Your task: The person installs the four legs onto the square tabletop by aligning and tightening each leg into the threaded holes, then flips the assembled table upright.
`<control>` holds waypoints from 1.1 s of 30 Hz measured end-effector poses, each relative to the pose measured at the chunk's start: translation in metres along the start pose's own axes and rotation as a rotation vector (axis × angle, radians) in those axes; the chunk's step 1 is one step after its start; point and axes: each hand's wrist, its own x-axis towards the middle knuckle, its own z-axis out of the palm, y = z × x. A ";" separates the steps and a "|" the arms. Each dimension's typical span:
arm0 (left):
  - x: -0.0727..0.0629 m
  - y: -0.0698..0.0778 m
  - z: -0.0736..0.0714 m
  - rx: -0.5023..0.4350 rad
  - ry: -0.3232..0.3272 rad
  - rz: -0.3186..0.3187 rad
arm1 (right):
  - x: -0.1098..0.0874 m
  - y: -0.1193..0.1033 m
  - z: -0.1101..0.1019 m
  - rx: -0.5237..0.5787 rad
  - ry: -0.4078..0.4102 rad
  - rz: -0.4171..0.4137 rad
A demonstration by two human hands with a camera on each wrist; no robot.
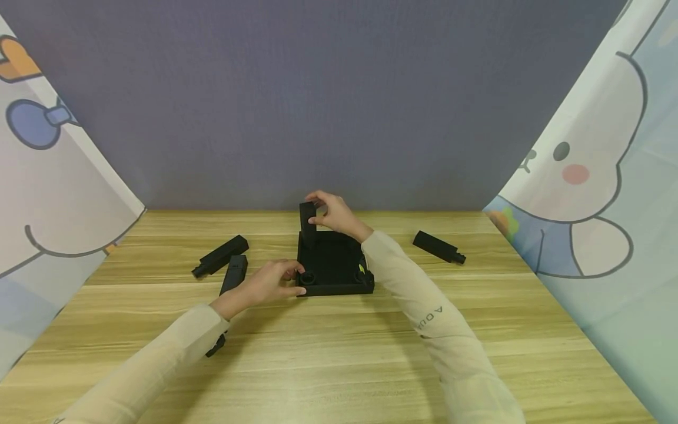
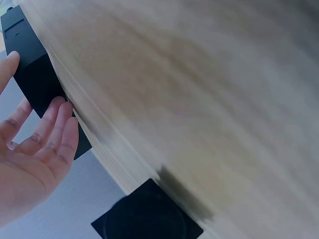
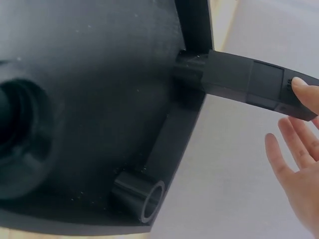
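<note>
A shallow black square tray (image 1: pixel 333 256) with round corner sockets lies on the table. My left hand (image 1: pixel 269 281) holds its near left corner, thumb on the front wall and fingers (image 2: pixel 60 127) along the side. Over the far left corner, my right hand (image 1: pixel 336 215) pinches the upper part of an upright square black leg (image 1: pixel 305 219). In the right wrist view, this leg (image 3: pixel 232 77) meets the corner socket; how deep it sits cannot be told. Another socket (image 3: pixel 147 201) shows its hollow round mouth. The right sleeve hides part of the tray's right side.
Two black legs with stepped narrow ends lie apart, one on the left (image 1: pixel 225 253), one on the right (image 1: pixel 436 246). Another black leg (image 1: pixel 234 272) lies partly under my left wrist. A grey panel (image 1: pixel 339 106) stands behind the wooden table (image 1: pixel 328 365), with printed cloth on both sides.
</note>
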 end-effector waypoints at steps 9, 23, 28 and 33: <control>0.000 0.000 0.000 0.015 0.001 -0.007 | 0.004 -0.003 -0.002 0.013 -0.034 0.016; 0.000 -0.001 0.001 0.016 0.010 0.003 | -0.002 0.002 0.010 0.050 0.078 0.009; 0.001 -0.002 0.001 0.014 0.005 -0.001 | -0.002 0.002 0.007 0.050 0.046 0.003; 0.000 0.000 0.000 0.003 -0.007 -0.017 | -0.001 0.002 0.002 0.041 -0.012 0.013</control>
